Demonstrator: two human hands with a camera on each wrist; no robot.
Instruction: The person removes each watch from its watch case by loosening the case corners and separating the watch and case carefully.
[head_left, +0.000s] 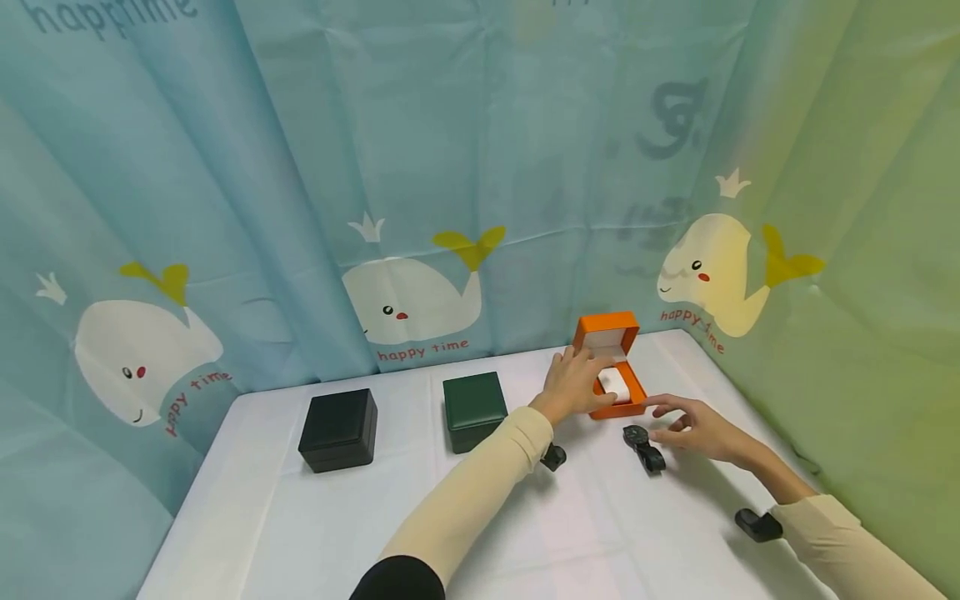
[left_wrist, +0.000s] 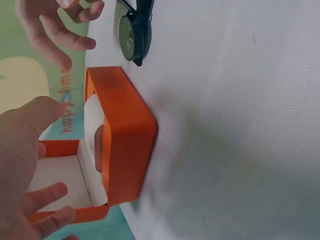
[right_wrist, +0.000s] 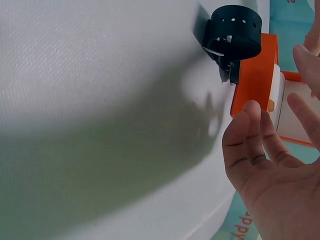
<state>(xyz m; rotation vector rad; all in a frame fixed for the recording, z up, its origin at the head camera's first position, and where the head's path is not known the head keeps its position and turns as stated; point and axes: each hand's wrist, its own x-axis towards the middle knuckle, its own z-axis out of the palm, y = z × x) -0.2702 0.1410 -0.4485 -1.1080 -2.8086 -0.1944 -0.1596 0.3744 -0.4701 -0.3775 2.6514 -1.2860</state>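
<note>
An orange watch box (head_left: 617, 412) stands with its lid (head_left: 609, 320) raised at the back right of the table. Inside it sits a white cushion (head_left: 613, 385). My left hand (head_left: 576, 385) is over the box's left side, fingers spread toward the lid and thumb by the cushion. Its fingers (left_wrist: 47, 197) overlap the lid's white lining in the left wrist view. My right hand (head_left: 697, 427) is at the box's front right corner, its fingers loosely bent and nothing between them. Just below those fingertips lies a black wristwatch (head_left: 643, 450), its strap (right_wrist: 234, 32) looped.
A dark green box (head_left: 476, 410) with its lid down stands left of the orange one. Farther left is a closed black box (head_left: 339, 430). A printed curtain (head_left: 525, 167) hangs close behind the table (head_left: 360, 533) and along its right side.
</note>
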